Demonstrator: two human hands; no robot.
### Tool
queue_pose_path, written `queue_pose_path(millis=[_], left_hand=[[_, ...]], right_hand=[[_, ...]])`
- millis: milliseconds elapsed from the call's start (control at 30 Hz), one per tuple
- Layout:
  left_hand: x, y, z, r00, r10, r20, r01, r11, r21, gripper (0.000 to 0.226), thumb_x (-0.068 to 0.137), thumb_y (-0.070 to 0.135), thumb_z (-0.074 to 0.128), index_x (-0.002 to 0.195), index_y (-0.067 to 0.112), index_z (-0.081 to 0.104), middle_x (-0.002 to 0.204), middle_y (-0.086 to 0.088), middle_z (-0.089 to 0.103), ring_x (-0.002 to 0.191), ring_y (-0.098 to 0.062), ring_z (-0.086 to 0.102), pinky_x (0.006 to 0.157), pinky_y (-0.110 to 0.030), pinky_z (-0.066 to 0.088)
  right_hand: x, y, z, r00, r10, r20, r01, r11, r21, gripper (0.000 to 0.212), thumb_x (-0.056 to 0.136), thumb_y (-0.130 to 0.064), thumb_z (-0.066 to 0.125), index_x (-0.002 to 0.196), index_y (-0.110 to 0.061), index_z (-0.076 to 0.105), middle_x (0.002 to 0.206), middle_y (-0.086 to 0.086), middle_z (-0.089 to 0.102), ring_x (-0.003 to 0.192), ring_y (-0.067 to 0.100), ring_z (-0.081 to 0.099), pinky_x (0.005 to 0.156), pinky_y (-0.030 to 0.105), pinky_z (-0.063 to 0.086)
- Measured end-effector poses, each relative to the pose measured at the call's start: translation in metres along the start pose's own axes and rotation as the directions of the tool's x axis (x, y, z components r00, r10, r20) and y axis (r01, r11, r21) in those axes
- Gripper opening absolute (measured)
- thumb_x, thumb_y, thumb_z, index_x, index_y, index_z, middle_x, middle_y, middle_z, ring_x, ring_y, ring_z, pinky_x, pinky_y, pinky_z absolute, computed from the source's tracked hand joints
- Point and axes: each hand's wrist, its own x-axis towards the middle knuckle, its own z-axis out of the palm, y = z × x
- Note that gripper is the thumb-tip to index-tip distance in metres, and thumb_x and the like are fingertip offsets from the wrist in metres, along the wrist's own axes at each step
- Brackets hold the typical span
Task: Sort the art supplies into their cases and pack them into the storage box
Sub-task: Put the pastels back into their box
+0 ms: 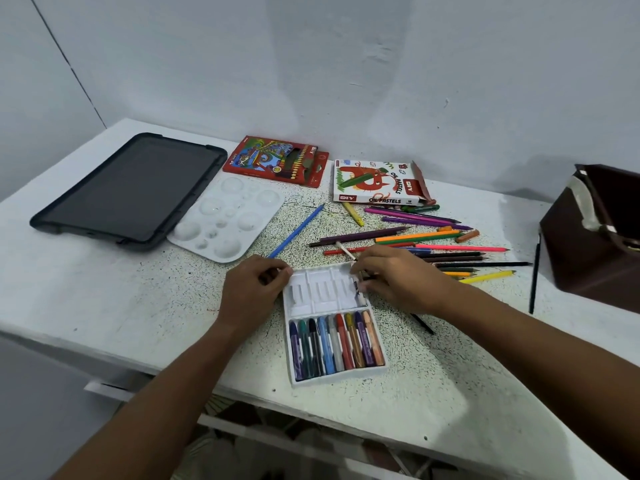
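Two hands on the white pastel tray (325, 299), mid-sort. Going left to right: tablet (131, 188) and paint palette (225, 216) at 10 o'clock of the tray, red pencil box (277, 161) at 12, oil pastels box (377, 183) at 1. My left hand (256, 289) has its fingers curled on the tray's far-left corner, steadying it. Near half of the tray holds a full row of pastels (336, 344); far half looks empty. My right hand (398, 278) has its fingers pinching a small dark-tipped stick at the tray's far-right slot; can't tell exactly what it is. Loose colored pencils (433, 237) fan out at 1–2 o'clock, brown storage box (595, 233) at 3. Next, I reckon: seat this stick, then fetch the stray pastels near the pastels box.
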Motion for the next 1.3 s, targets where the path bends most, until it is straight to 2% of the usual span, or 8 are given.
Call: queue_pose_path(millis=[200, 433, 567, 767, 900, 967, 1133, 1300], left_hand=[[-0.001, 0.0, -0.001, 1.0, -0.008, 0.005, 0.008, 1.0, -0.006, 0.012, 0.084, 0.02, 0.073, 0.094, 0.016, 0.076, 0.079, 0.002, 0.066, 0.072, -0.005, 0.059, 0.066, -0.016, 0.043], [-0.001, -0.001, -0.001, 1.0, -0.016, 0.013, 0.016, 1.0, -0.017, 0.01, 0.084, 0.021, 0.073, 0.093, 0.018, 0.076, 0.078, 0.004, 0.066, 0.073, -0.007, 0.06, 0.067, -0.023, 0.047], [-0.002, 0.0, -0.003, 0.999, -0.026, 0.025, 0.026, 0.999, -0.035, 0.011, 0.085, 0.022, 0.072, 0.094, 0.018, 0.076, 0.08, 0.004, 0.067, 0.074, -0.007, 0.061, 0.068, -0.021, 0.048], [0.0, -0.003, -0.008, 0.995, -0.083, 0.059, 0.089, 0.991, -0.104, 0.014, 0.087, 0.023, 0.07, 0.099, 0.018, 0.076, 0.089, 0.006, 0.071, 0.08, -0.001, 0.063, 0.067, -0.002, 0.041], [0.0, -0.003, -0.01, 0.994, -0.073, 0.08, 0.083, 0.987, -0.137, 0.013, 0.085, 0.019, 0.072, 0.097, 0.018, 0.077, 0.089, 0.004, 0.07, 0.078, -0.003, 0.062, 0.068, -0.004, 0.043], [0.001, -0.004, -0.01, 0.995, -0.058, 0.087, 0.07, 0.987, -0.143, 0.013, 0.084, 0.018, 0.074, 0.096, 0.02, 0.077, 0.087, 0.003, 0.07, 0.077, -0.006, 0.062, 0.068, -0.008, 0.046], [0.0, -0.004, -0.009, 0.996, -0.026, 0.084, 0.041, 0.984, -0.175, 0.017, 0.081, 0.015, 0.076, 0.097, 0.019, 0.077, 0.082, -0.001, 0.068, 0.071, -0.009, 0.06, 0.066, -0.011, 0.047], [0.001, -0.005, -0.009, 0.996, -0.02, 0.083, 0.035, 0.984, -0.174, 0.018, 0.079, 0.016, 0.078, 0.096, 0.02, 0.076, 0.079, 0.002, 0.067, 0.069, -0.008, 0.06, 0.065, -0.012, 0.046]], right_hand=[[-0.004, -0.003, 0.003, 0.997, 0.06, 0.045, -0.059, 0.998, -0.022, 0.038, 0.09, -0.029, 0.062, 0.124, -0.011, 0.061, 0.12, 0.004, 0.058, 0.113, 0.019, 0.05, 0.095, 0.033, 0.042], [-0.001, -0.003, 0.011, 0.999, 0.046, 0.028, -0.043, 0.995, -0.084, 0.036, 0.09, -0.03, 0.062, 0.121, -0.011, 0.064, 0.121, 0.003, 0.057, 0.114, 0.019, 0.048, 0.093, 0.028, 0.04], [0.001, -0.004, 0.005, 0.995, 0.087, 0.048, -0.087, 0.996, -0.009, 0.035, 0.088, -0.034, 0.064, 0.118, -0.015, 0.065, 0.117, 0.0, 0.058, 0.107, 0.015, 0.051, 0.091, 0.029, 0.043], [0.036, 0.014, -0.01, 0.939, 0.313, -0.14, -0.302, 0.949, 0.095, 0.024, 0.094, -0.024, 0.058, 0.115, -0.014, 0.064, 0.111, 0.005, 0.064, 0.09, 0.014, 0.056, 0.075, 0.025, 0.041], [0.07, 0.032, -0.011, 0.918, 0.383, -0.105, -0.387, 0.922, -0.024, 0.035, 0.095, -0.023, 0.056, 0.129, -0.013, 0.056, 0.132, 0.012, 0.051, 0.121, 0.028, 0.048, 0.1, 0.035, 0.038], [0.082, 0.035, -0.006, 0.923, 0.382, -0.044, -0.384, 0.92, -0.075, 0.038, 0.096, -0.023, 0.053, 0.132, -0.013, 0.053, 0.135, 0.014, 0.048, 0.126, 0.03, 0.044, 0.105, 0.038, 0.035], [0.102, 0.038, 0.012, 0.896, 0.436, -0.085, -0.444, 0.881, -0.162, 0.022, 0.095, -0.016, 0.052, 0.113, -0.007, 0.061, 0.113, 0.012, 0.056, 0.109, 0.031, 0.051, 0.092, 0.042, 0.047], [0.109, 0.036, 0.017, 0.874, 0.457, -0.165, -0.482, 0.859, -0.173, 0.022, 0.092, -0.014, 0.059, 0.111, -0.003, 0.057, 0.108, 0.016, 0.059, 0.107, 0.033, 0.052, 0.085, 0.04, 0.048]])
